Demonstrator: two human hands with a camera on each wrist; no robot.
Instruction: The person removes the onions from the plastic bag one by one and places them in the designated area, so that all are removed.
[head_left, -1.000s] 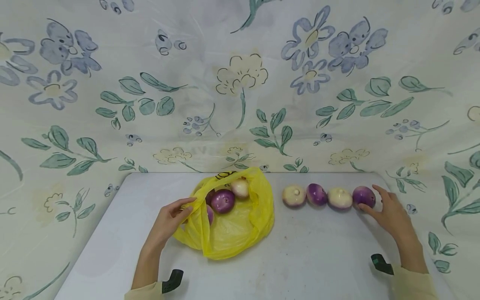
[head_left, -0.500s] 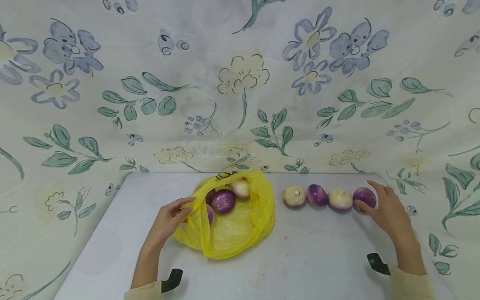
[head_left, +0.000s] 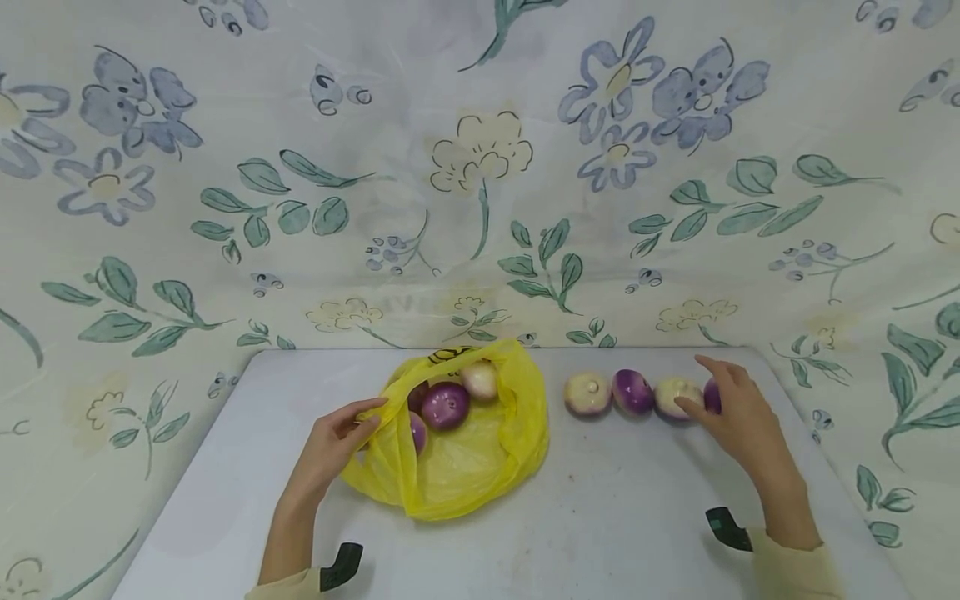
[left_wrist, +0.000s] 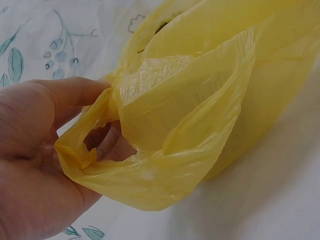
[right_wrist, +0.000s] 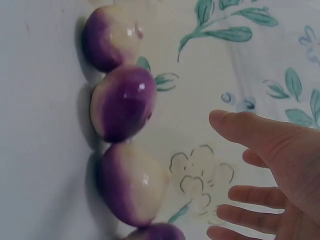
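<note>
My left hand point(head_left: 330, 442) pinches the edge of a thin yellow plastic bag point(head_left: 465, 475) at its left side. In the left wrist view the thumb and fingers grip a loop of the bag point(left_wrist: 200, 110). Inside lie several purple or pale turnips, such as a purple turnip point(head_left: 446, 406) and a white turnip point(head_left: 480, 380). To the right, several glossy purple-and-white turnips stand in a row. My right hand point(head_left: 738, 425) hovers over the row's right end, holding nothing, its fingers spread. It partly hides the rightmost purple turnip point(head_left: 711, 396) and overlaps a pale turnip point(head_left: 670, 392).
The row starts at the left with a pale turnip point(head_left: 587, 394), then a purple turnip point(head_left: 632, 392). All stand near the back edge of a white table point(head_left: 600, 508). Behind it hangs a flowered cloth point(head_left: 420, 200).
My right hand has let go of the rightmost turnip and moved left over the row's right end. The left hand keeps its grip on the bag.
</note>
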